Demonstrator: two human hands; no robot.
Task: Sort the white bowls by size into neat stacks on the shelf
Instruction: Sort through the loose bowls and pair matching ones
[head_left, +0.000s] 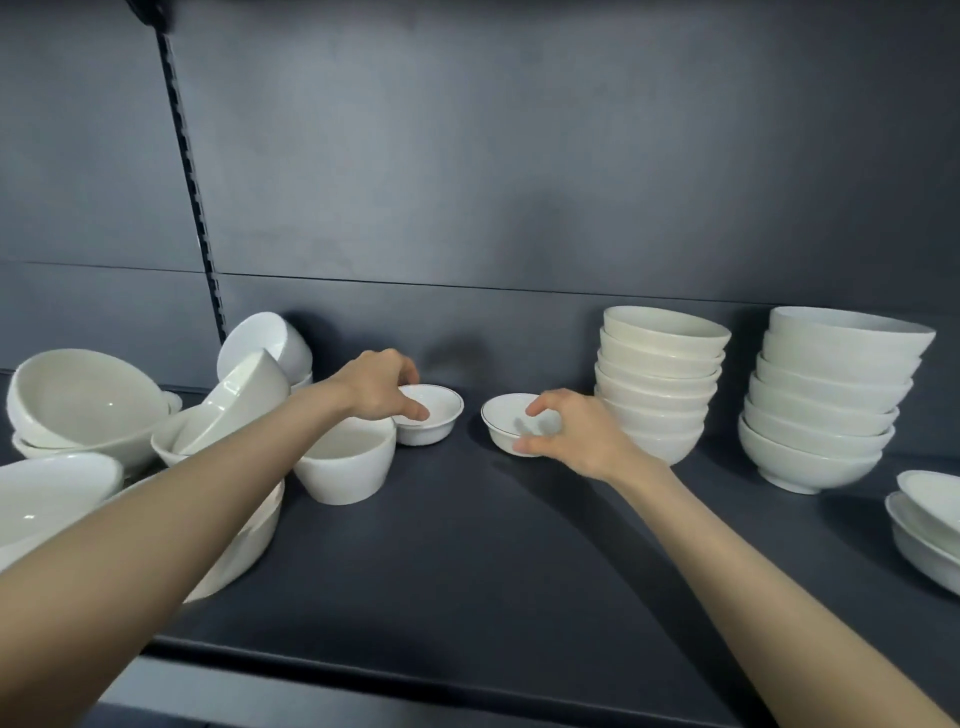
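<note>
Two small white bowls with thin dark rim lines stand on the dark shelf (467, 545). My left hand (376, 387) pinches the near rim of the left small bowl (436, 415), thumb inside it. My right hand (563, 434) grips the right small bowl (501, 423) by its right rim, fingers curled over the edge. A stack of several medium bowls (660, 379) rises just right of my right hand. Further right is a stack of several larger bowls (826, 395).
A deep white cup-like bowl (345, 462) sits under my left wrist. Left of it lies a jumble of tilted bowls (244, 395) and big bowls (83, 400). Shallow dishes (930, 525) lie at the far right edge. A slotted upright (192, 208) runs up the back wall.
</note>
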